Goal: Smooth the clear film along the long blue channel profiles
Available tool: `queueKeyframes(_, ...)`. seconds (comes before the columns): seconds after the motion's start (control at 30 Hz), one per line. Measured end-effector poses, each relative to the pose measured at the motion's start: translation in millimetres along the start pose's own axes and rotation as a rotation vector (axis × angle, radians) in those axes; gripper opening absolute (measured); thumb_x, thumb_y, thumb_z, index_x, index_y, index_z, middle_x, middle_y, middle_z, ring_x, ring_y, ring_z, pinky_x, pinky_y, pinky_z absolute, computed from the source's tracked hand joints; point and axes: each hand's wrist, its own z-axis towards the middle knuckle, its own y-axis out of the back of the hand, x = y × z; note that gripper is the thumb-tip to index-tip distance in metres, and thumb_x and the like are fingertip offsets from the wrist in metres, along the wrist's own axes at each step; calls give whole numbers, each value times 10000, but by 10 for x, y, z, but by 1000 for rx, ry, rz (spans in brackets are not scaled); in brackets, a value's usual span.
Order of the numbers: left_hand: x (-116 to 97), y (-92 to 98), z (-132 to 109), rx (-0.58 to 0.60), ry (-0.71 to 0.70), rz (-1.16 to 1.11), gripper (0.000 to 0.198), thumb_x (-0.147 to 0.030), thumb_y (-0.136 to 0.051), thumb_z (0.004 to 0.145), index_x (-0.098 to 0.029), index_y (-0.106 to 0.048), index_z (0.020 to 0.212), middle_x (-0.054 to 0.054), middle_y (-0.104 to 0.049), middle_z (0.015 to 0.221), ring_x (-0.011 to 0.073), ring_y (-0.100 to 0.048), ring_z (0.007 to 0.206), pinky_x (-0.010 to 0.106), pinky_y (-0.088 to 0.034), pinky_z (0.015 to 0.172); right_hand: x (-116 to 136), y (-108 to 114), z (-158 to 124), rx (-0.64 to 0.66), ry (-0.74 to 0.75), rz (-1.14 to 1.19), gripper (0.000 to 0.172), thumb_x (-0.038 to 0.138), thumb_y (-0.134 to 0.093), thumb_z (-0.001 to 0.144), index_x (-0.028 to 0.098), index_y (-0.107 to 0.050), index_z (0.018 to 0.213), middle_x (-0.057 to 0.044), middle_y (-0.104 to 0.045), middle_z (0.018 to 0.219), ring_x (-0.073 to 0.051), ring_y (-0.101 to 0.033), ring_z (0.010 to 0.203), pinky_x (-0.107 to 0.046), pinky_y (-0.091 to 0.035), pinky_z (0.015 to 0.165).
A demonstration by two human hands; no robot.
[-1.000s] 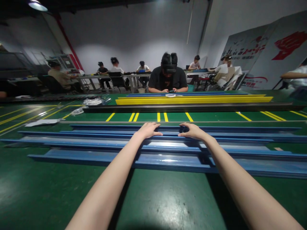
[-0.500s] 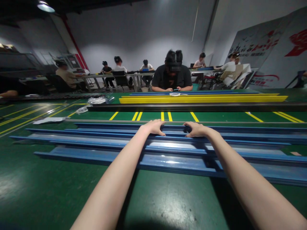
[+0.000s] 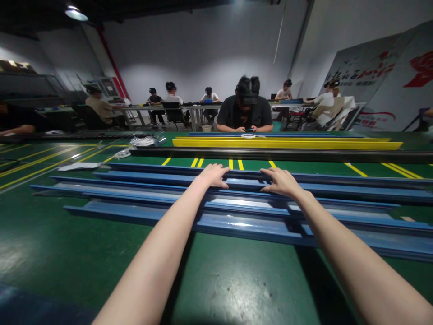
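As the head view shows, the left hand and right hand straddle the farthest blue channel on the near side of the black bar. Their fingers sit at its far lip and thumbs at its near lip, gripping it across its width; how firmly, I cannot tell. A yellow-striped strip of bench separates it from the bar. On the side away from the bar, nearer blue channels lie close by, then more green surface. The farthest blue channel runs roughly parallel to the bar, its long axis crosswise, its left end reaching past the bar's left end. Its right end is cut off, and forearms hide stretches of the nearer blue channels.
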Motion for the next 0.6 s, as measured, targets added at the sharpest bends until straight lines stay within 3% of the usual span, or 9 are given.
queueKeyframes(0.17,48,361,-140,-157,-20,9,763,-549,-591,656,-207,-376,1303,126,-525,1142,292,-474,1051,384,-350,868,1,346,-37,-114,58,-65,693,526,-573,670,193,-437,1263,-133,-560,1126,-291,-529,976,-381,-402,761)
queueKeyframes(0.33,-57,719,-422,-357,-12,-17,755,-572,-614,627,-210,-437,1266,113,-539,1095,280,-461,1041,383,-321,882,-40,857,-174,-204,192,-161,671,537,-533,695,178,-442,1254,-137,-575,1081,-289,-538,935,-375,-391,747)
queueKeyframes(0.47,-148,906,-718,-400,-62,-55,756,-590,-588,644,-204,-430,1275,100,-562,1040,257,-491,986,354,-351,849,47,1262,-369,-197,255,-210,683,577,-519,678,182,-468,1232,-123,-597,1016,-286,-535,932,-383,-375,779)
queueKeyframes(0.6,-219,958,-1051,-365,-98,-108,779,-626,-548,656,-211,-399,1298,87,-587,984,242,-527,938,315,-390,797,258,1494,-647,-197,275,-226,690,598,-507,676,192,-466,1232,-116,-593,1024,-275,-536,911,-359,-399,726)
